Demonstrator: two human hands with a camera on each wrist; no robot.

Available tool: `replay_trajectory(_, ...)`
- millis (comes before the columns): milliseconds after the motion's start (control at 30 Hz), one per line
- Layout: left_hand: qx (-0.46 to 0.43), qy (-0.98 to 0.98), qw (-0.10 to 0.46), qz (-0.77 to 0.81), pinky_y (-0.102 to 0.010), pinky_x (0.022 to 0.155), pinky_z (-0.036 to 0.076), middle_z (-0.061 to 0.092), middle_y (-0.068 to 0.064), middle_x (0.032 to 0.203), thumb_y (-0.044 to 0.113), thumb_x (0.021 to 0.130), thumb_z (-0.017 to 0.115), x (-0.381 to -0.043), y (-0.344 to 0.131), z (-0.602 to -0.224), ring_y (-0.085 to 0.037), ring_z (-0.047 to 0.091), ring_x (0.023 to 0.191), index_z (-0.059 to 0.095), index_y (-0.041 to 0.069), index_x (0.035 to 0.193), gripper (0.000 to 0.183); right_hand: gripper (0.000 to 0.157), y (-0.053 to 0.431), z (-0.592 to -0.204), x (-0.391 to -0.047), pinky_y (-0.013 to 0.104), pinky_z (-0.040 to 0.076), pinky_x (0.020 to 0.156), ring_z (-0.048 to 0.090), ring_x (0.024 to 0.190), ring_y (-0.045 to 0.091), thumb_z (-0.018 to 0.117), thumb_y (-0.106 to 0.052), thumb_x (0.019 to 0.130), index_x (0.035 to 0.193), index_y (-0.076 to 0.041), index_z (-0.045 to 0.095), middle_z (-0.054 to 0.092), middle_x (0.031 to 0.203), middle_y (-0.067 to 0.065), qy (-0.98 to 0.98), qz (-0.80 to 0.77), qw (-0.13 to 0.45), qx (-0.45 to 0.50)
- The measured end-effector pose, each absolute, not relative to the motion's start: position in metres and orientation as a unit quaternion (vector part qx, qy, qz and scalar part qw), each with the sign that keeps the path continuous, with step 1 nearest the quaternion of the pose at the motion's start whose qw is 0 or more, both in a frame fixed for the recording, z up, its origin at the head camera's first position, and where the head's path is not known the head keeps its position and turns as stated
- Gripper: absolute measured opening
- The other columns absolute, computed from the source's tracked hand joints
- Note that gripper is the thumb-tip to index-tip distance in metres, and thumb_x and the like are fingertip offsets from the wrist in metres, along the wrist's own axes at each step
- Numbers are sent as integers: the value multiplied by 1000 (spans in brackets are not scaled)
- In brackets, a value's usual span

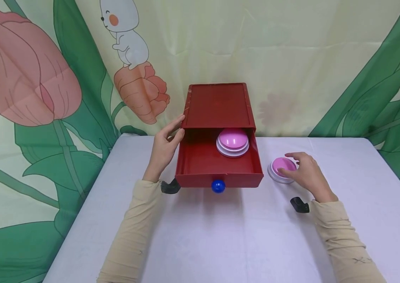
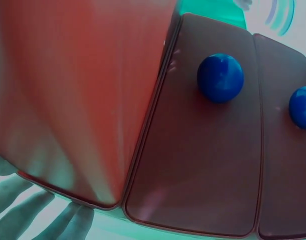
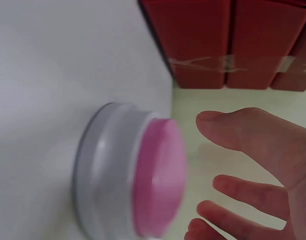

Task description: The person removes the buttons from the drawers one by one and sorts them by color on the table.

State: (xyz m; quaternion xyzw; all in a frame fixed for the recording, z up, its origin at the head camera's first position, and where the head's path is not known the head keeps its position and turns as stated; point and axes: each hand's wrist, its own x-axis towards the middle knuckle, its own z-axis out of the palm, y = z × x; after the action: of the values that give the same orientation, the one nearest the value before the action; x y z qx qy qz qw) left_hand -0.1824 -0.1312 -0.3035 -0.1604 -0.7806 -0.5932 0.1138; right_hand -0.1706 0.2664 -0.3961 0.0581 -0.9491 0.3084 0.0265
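A red drawer cabinet point(image 1: 217, 105) stands at the back middle of the table, its top drawer point(image 1: 196, 181) pulled out. My left hand point(image 1: 162, 148) rests along the cabinet's left side, fingers extended. Inside the drawer, toward the right, sits a pink and white dome push button point(image 1: 233, 138). A second such button point(image 3: 160, 175) stands on the table right of the cabinet. My right hand point(image 1: 307, 173) is over that second button with thumb and fingers spread; the right wrist view shows a gap between the fingertips and the pink dome.
The drawer has a round blue knob point(image 1: 218, 186) on its front. Lower drawers with blue knobs point(image 2: 220, 78) are closed, seen in the left wrist view. A printed cloth point(image 1: 214, 47) with a rabbit and tulips hangs behind the white table point(image 1: 221, 243). Black wrist devices point(image 1: 299, 204) show at both cuffs.
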Motion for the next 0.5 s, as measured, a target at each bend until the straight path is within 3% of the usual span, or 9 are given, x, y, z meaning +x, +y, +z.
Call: replay_trajectory(500,-152,-776,132,-598,-50,105,48,51,-14,148,9,99,58,-183,-127,-305,-31,54,130,52,0,142,45,55,244,-343,-156,64,47,95,56,115,51,76,-23,88,133,2,57,56,131,26,-935,335,73,93)
